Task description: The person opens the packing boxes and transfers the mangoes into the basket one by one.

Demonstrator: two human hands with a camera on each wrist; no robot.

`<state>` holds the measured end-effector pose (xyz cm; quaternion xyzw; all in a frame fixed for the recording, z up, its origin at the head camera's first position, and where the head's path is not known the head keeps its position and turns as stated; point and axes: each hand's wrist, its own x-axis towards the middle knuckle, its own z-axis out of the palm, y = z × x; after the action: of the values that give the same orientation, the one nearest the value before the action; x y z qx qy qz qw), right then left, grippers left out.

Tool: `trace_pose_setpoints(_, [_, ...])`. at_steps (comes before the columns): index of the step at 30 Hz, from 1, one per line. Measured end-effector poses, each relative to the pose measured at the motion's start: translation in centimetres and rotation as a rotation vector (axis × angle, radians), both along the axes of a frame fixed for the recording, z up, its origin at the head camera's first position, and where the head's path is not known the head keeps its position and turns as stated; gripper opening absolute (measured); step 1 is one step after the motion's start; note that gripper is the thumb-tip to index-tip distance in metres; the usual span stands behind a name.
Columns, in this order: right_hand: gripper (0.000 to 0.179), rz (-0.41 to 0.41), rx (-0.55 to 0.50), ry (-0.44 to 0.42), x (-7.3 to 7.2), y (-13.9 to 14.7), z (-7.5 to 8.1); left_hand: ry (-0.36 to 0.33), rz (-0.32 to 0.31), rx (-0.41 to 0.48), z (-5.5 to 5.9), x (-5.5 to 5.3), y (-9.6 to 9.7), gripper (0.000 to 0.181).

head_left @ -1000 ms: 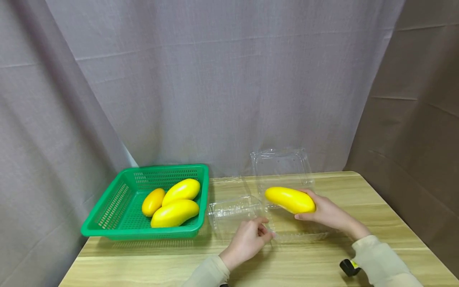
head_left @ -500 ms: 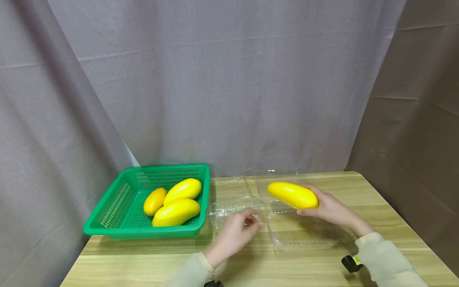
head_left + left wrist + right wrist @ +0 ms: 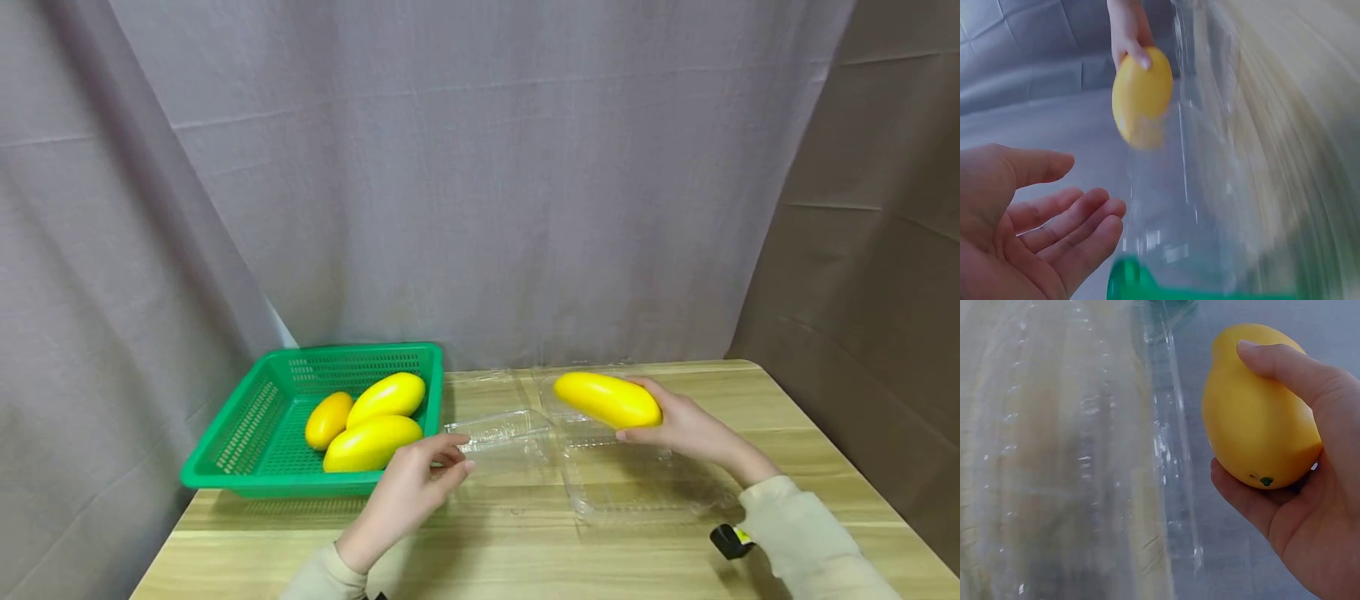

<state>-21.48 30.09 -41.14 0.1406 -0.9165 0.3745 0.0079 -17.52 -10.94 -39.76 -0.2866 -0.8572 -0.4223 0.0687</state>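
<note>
My right hand (image 3: pixel 690 425) grips a long yellow mango (image 3: pixel 607 400), thumb on one side and fingers on the other; its green stem spot shows in the right wrist view. Beneath the mango lies a clear plastic clamshell box (image 3: pixel 645 492), its lid folded back toward the curtain. My left hand (image 3: pixel 408 492) holds nothing, its fingers loosely bent, overlapping the near right corner of the green basket (image 3: pixel 300 482) in the head view. Inside the basket lie two long yellow mangoes (image 3: pixel 372 444) and a smaller orange-yellow one (image 3: pixel 327 421).
A second clear plastic box (image 3: pixel 498 429) sits between the basket and the first box. Wood-grain table (image 3: pixel 540 558) runs underneath everything. A grey curtain (image 3: pixel 510 208) hangs behind, with a brown one (image 3: pixel 862 275) to the right.
My left hand has let go of the clamshell box's near edge and moved left toward the basket. The box's lid has dropped back. The right hand has risen slightly with the mango.
</note>
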Motion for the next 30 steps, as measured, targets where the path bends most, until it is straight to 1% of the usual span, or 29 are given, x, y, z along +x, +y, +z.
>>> trace_pose_setpoints(2, [0.088, 0.004, 0.012, 0.01, -0.3, -0.3, 0.2, -0.007, 0.042, 0.002, 0.0, 0.2, -1.6, 0.026])
trace_pose_setpoints(5, [0.09, 0.014, 0.029, 0.018, -0.8, -0.9, 0.6, -0.027, 0.108, 0.026, 0.2, 0.7, -4.2, 0.025])
trace_pose_setpoints(9, [0.09, 0.042, 0.032, 0.024, -1.3, -1.5, 0.8, -0.012, 0.218, 0.043, 0.6, 1.1, -7.6, 0.023])
trace_pose_setpoints(12, [0.087, 0.061, 0.03, 0.045, -1.7, -1.8, 0.9, 0.035, 0.304, 0.014, 0.8, 1.2, -10.0, 0.023])
trace_pose_setpoints(16, [0.086, 0.07, 0.041, 0.058, -2.1, -2.2, 1.0, 0.113, 0.409, -0.053, 1.2, 1.2, -13.6, 0.026])
trace_pose_setpoints(20, [0.086, 0.071, 0.046, 0.061, -2.6, -2.7, 1.3, 0.191, 0.537, -0.106, 1.5, 0.4, -17.8, 0.034])
trace_pose_setpoints(22, [0.085, 0.075, 0.048, 0.066, -2.7, -3.0, 1.4, 0.204, 0.612, -0.123, 1.2, -0.2, -20.0, 0.038])
trace_pose_setpoints(23, [0.085, 0.077, 0.053, 0.072, -2.8, -3.0, 1.5, 0.199, 0.652, -0.128, 0.9, -0.5, -21.1, 0.04])
trace_pose_setpoints(25, [0.084, 0.087, 0.063, 0.084, -2.9, -3.1, 1.5, 0.166, 0.725, -0.12, 0.2, -1.2, -23.0, 0.045])
trace_pose_setpoints(28, [0.084, 0.088, 0.074, 0.095, -2.9, -3.0, 1.7, 0.074, 0.798, -0.09, -1.0, -2.2, -25.2, 0.054])
trace_pose_setpoints(30, [0.084, 0.091, 0.074, 0.097, -3.0, -3.1, 1.8, 0.012, 0.824, -0.06, -1.6, -2.8, -26.2, 0.06])
